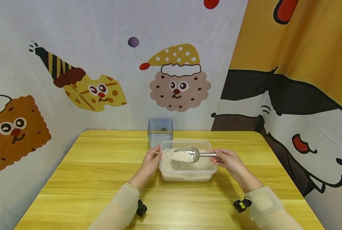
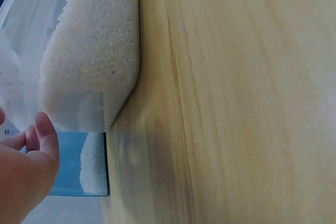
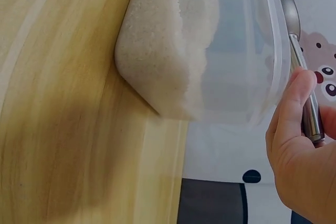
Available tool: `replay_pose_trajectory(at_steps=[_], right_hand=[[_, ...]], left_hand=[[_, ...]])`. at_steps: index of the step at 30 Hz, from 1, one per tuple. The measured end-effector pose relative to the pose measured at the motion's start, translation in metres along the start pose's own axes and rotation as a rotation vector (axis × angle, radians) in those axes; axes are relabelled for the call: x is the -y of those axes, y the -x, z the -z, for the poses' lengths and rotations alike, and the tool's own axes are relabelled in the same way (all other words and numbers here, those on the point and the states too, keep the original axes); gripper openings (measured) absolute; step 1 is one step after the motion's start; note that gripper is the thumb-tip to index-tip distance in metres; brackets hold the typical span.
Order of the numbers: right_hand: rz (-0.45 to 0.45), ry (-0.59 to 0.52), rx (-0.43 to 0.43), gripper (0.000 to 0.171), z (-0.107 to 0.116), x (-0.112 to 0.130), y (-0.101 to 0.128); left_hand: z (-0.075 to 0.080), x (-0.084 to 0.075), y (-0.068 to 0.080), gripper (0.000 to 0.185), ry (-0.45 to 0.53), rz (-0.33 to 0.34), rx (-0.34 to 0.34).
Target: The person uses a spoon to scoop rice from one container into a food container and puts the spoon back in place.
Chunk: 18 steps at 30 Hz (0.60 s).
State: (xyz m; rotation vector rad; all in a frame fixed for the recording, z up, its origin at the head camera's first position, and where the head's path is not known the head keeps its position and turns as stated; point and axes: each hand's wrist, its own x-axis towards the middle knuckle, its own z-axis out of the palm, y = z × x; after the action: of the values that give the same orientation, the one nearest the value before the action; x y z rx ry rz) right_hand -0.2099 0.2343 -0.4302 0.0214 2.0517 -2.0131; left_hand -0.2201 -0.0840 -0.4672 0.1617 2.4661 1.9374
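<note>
From the head, the yellow wood-grain table (image 1: 102,179) is viewed forward and down, with the cartoon-printed cloth backdrop (image 1: 102,22) included. From each wrist, the clear rectangular plastic tub of rice (image 1: 186,177) is seen closely, its top turned leftward in the left view, rightward in the right. The translucent blue plastic box (image 1: 156,139) is shared by head and left wrist.

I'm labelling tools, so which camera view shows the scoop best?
The head view: it shows the scoop from above, loaded with rice. The right wrist view shows the handle but only part of the bowl; the left wrist view shows none of it.
</note>
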Motion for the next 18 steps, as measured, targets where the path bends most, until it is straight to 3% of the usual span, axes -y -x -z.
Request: replay_pose_trajectory(at_steps=[3,8,18], right_hand=[[-0.010,-0.022,-0.003,0.033,0.001,-0.001,0.000],[-0.026,-0.054,-0.008,0.032,0.003,-0.002,-0.001],[-0.028,-0.108,-0.005,0.028,0.006,0.000,-0.003]], left_hand=[[0.001,-0.005,0.001,0.044,0.009,-0.003,0.008],[-0.001,0.020,-0.009,0.045,0.002,-0.008,-0.005],[-0.002,0.023,-0.009,0.045,-0.012,0.001,-0.002]])
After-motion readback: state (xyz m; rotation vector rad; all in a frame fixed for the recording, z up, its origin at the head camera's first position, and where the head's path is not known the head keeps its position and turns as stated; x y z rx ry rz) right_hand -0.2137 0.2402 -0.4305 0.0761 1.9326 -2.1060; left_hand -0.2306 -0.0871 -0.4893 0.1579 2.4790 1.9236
